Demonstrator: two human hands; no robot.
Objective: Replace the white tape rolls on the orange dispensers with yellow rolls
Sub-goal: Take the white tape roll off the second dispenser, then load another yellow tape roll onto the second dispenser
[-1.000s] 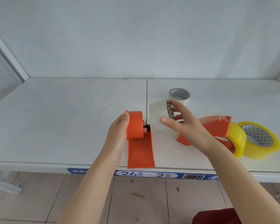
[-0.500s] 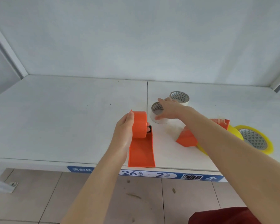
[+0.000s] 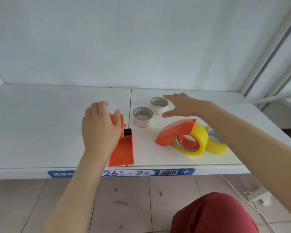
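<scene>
Two white rolls [image 3: 142, 117] sit flat mid-counter [image 3: 40, 132], off their dispensers. The left hand [image 3: 100, 130] grips the empty orange dispenser [image 3: 123, 148]; the right hand [image 3: 183, 104] hovers spread, holding nothing. Rightward, the other dispenser [image 3: 176, 131] carries a yellow roll [image 3: 194, 142], a spare yellow roll [image 3: 216, 145] beside it.

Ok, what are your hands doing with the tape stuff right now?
Left hand gripping the empty orange dispenser. Right hand open, empty, above the white rolls. Loose yellow roll lies flat behind the loaded dispenser. Nothing blocking.
</scene>
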